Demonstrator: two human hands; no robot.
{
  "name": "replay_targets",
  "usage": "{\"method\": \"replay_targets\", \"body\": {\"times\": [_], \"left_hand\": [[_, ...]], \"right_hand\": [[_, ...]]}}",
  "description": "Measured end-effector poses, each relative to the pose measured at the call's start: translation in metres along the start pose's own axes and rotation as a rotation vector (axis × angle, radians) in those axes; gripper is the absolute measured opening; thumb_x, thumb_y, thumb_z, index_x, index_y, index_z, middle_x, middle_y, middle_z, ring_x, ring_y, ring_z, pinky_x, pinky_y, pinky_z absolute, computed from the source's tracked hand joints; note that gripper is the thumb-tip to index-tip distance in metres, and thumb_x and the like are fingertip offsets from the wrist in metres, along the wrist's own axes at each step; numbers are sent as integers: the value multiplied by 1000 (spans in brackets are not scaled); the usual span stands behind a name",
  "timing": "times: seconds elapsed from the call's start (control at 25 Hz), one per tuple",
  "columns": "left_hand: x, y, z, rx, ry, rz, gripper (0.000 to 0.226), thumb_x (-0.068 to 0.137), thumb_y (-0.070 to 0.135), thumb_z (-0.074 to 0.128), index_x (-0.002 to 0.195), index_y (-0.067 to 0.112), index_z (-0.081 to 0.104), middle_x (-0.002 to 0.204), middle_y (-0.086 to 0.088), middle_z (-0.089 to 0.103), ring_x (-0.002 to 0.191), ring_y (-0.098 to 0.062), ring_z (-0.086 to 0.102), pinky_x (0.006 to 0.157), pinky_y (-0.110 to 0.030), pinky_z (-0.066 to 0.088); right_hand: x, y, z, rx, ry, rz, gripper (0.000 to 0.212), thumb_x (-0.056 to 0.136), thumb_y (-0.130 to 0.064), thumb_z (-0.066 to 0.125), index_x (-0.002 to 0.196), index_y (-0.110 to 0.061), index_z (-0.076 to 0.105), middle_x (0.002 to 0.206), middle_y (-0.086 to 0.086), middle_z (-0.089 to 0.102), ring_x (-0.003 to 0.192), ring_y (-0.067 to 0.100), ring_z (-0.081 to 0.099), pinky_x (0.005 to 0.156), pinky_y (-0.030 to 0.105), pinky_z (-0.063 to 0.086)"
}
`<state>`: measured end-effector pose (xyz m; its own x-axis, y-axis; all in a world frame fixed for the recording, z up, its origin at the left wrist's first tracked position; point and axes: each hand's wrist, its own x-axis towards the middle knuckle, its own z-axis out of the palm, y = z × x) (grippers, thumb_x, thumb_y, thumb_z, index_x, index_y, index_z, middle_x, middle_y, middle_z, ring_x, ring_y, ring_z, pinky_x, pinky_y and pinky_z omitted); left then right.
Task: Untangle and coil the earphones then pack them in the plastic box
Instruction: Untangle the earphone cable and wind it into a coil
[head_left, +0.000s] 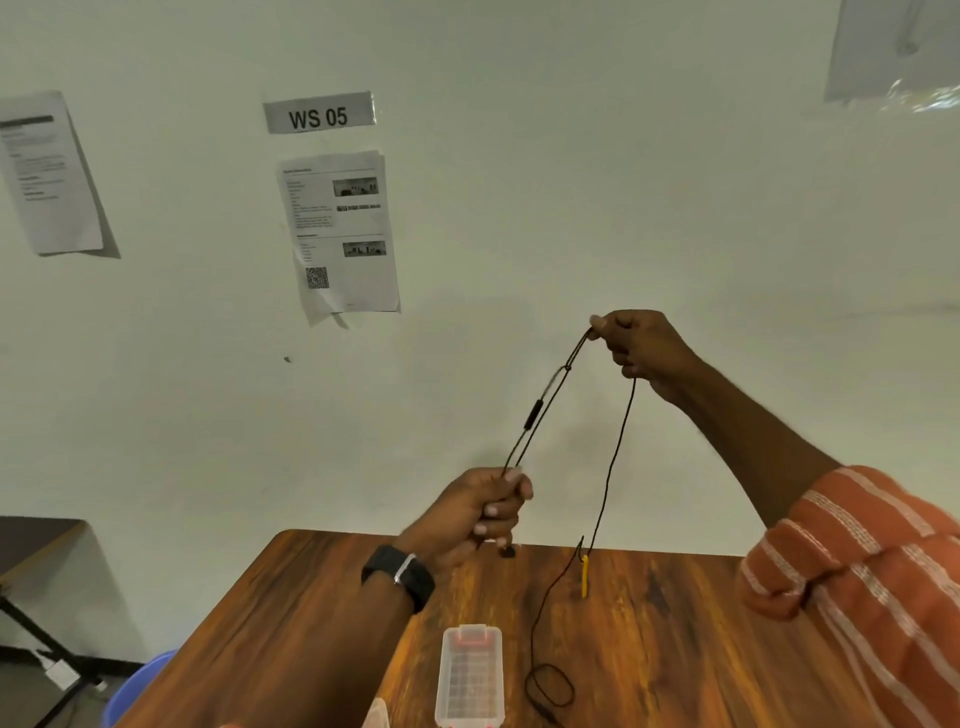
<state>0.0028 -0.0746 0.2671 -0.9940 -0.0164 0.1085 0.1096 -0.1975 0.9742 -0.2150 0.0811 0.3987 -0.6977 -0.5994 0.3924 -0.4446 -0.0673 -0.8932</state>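
Observation:
The black earphones (540, 402) are stretched in the air between my two hands. My right hand (636, 348) is raised and pinches the cable at its top. My left hand (483, 512) is lower and grips two strands, with an earbud showing just under it. An inline remote sits on the strands between the hands. A single strand hangs down from my right hand to the wooden table (675, 649), where it lies in a small loop near the front. The clear plastic box (470, 675) lies closed on the table below my left hand.
A yellow pen-like object (585, 576) lies on the table beside the hanging cable. A blue bin (132, 686) stands on the floor at the left. Another table's corner (36, 540) is at far left. Papers and a "WS 05" label hang on the wall.

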Motion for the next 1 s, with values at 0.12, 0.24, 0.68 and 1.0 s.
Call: {"method": "replay_targets", "body": {"times": [0.12,0.24,0.68,1.0], "left_hand": [[-20,10,4,-377,-276,81,19,98,22,56,97,4,63,53,8,42,41,-3,39,48,-23,42],[-18,48,13,-554,-178,332,30,100,17,44,118,2,63,57,7,36,43,-6,28,47,-20,39],[23,32,2,762,155,128,40,108,30,35,129,5,58,63,-1,62,49,-17,55,58,-31,46],[2,24,52,-484,-40,223,49,102,42,35,95,5,67,43,8,39,31,-4,28,43,-20,39]], "right_hand": [[-7,36,3,138,143,58,27,96,-30,62,80,-9,67,60,-3,31,43,8,23,39,18,20],[-48,87,34,120,155,158,26,98,-28,59,82,-12,71,60,-1,33,41,6,28,39,19,22],[-146,16,46,-19,-253,-30,22,99,-14,56,90,-4,74,49,-12,46,46,0,38,47,10,31],[-112,56,63,157,-177,32,24,100,-22,55,85,-20,74,59,-4,42,45,5,31,43,18,25]]}}
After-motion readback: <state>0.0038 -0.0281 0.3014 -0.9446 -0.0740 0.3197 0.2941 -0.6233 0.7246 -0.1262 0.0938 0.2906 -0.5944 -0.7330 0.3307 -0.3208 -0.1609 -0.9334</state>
